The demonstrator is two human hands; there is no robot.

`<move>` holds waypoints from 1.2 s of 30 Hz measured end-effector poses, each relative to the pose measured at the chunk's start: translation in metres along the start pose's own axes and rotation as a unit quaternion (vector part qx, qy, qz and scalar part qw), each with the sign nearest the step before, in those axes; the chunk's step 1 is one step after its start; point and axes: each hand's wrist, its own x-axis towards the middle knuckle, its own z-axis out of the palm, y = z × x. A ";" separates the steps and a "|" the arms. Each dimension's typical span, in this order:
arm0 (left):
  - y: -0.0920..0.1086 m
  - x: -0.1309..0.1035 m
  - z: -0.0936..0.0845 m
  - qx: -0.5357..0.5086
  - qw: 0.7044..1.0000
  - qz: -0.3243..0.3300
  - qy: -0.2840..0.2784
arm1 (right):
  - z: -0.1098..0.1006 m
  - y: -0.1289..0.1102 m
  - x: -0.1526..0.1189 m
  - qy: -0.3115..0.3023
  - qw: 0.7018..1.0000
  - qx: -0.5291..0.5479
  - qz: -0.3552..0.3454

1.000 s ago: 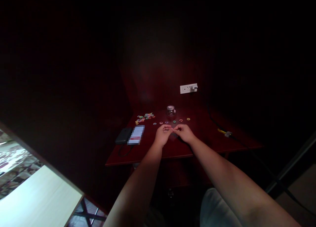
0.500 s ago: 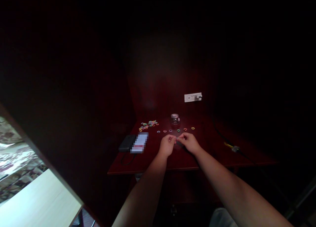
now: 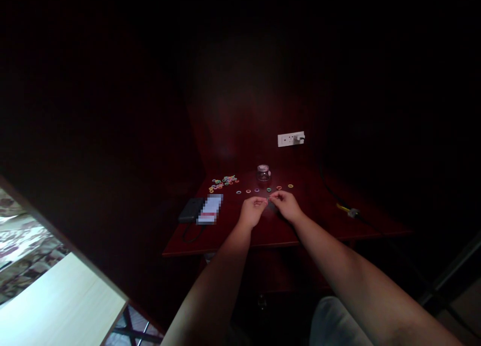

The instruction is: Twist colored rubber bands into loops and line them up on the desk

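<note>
My left hand (image 3: pixel 252 210) and my right hand (image 3: pixel 286 205) meet fingertip to fingertip over the dark red table (image 3: pixel 225 238). Both are pinched closed around something too small to make out. Just beyond them lies a spaced row of small coloured rings, among them a green ring (image 3: pixel 268 189), a purple ring (image 3: pixel 257 190), a red ring (image 3: pixel 278 188) and a yellow ring (image 3: pixel 290 186). Behind the row stands a clear jar (image 3: pixel 263 174) with a pale lid. A loose pile of coloured rings (image 3: pixel 227 180) is at the back left.
On the left of the table are a phone (image 3: pixel 210 209) and a black box-like device (image 3: pixel 191 210) with a cable. A white socket strip (image 3: pixel 291 139) is on the back wall. A yellow and black cable with a connector (image 3: pixel 353 212) lies at the right.
The whole view has shifted, so the table and its objects appear slightly higher. Both hands remain close together in a pinch, with their fingertips a little changed in pose.
</note>
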 end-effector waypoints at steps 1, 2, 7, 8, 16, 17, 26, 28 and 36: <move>0.000 0.000 0.000 0.003 1.000 0.000 0.000 | 0.000 0.000 0.000 -0.012 1.000 0.000 0.000; 0.000 0.000 0.000 0.004 1.000 -0.002 0.003 | 0.000 -0.001 -0.001 -0.024 1.000 -0.001 0.001; 0.005 -0.003 0.001 -0.027 0.999 -0.021 -0.017 | 0.001 0.003 0.001 -0.032 0.999 -0.004 -0.005; 0.006 -0.003 0.001 -0.029 0.999 -0.020 -0.026 | 0.001 0.004 0.001 -0.030 1.000 -0.003 -0.007; 0.018 -0.007 -0.001 0.030 0.999 0.007 -0.010 | 0.000 0.006 0.000 -0.028 0.999 0.031 0.000; 0.017 -0.007 -0.001 0.032 0.999 0.008 -0.009 | 0.001 0.005 0.000 -0.027 0.999 0.035 0.003; 0.009 -0.004 0.001 0.006 1.000 0.011 -0.006 | 0.003 0.001 -0.001 -0.029 0.997 0.055 0.034; 0.008 -0.004 0.001 0.003 1.000 0.012 -0.010 | 0.004 0.002 -0.001 -0.033 0.997 0.062 0.035; 0.010 -0.005 0.001 0.016 1.000 0.012 -0.017 | 0.004 0.007 0.001 -0.045 0.998 0.029 0.024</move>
